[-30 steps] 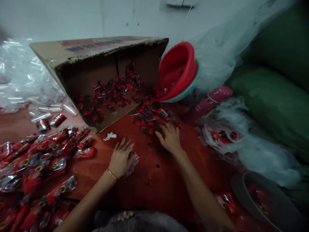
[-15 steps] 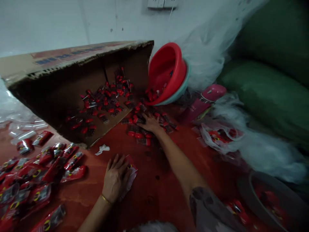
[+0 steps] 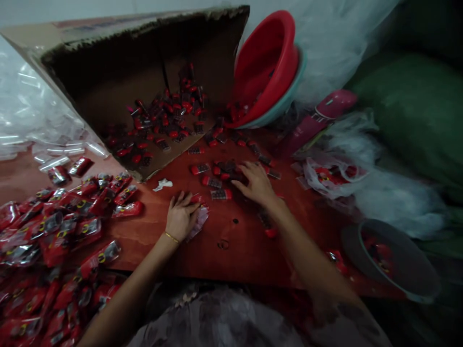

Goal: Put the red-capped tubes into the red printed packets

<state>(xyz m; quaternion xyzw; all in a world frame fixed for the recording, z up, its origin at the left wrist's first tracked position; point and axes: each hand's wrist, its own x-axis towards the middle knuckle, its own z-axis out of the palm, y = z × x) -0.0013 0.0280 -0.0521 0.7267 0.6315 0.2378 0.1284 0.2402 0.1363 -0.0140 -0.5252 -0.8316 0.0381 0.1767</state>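
Note:
My left hand [image 3: 181, 217] rests on the red tabletop with its fingers bent onto a red-and-clear plastic packet [image 3: 201, 218]. Beyond the packet several small red-capped containers with dark contents [image 3: 220, 194] lie scattered. Over the right side of these is my right hand [image 3: 257, 184], palm down, thumb and fingers apart. Its fingertips are close to a red-capped container [image 3: 224, 168]; whether they touch it cannot be made out. A heap of similar containers [image 3: 173, 113] lies inside a cardboard box [image 3: 141, 26] tipped on its side.
Filled red packets [image 3: 75, 207] are piled at the left, near clear plastic tubes [image 3: 54, 163]. A red basin [image 3: 265, 62] leans beside the box. To the right are a pink flask [image 3: 318, 120], a plastic bag [image 3: 327, 178] and a grey bowl [image 3: 394, 262]. White scrap [image 3: 162, 184] lies near the box.
My right hand has drawn back from the containers near the box and moved right, leaving them more spread out. The left hand stays at the packet, its fingers more bent. The view has tilted down.

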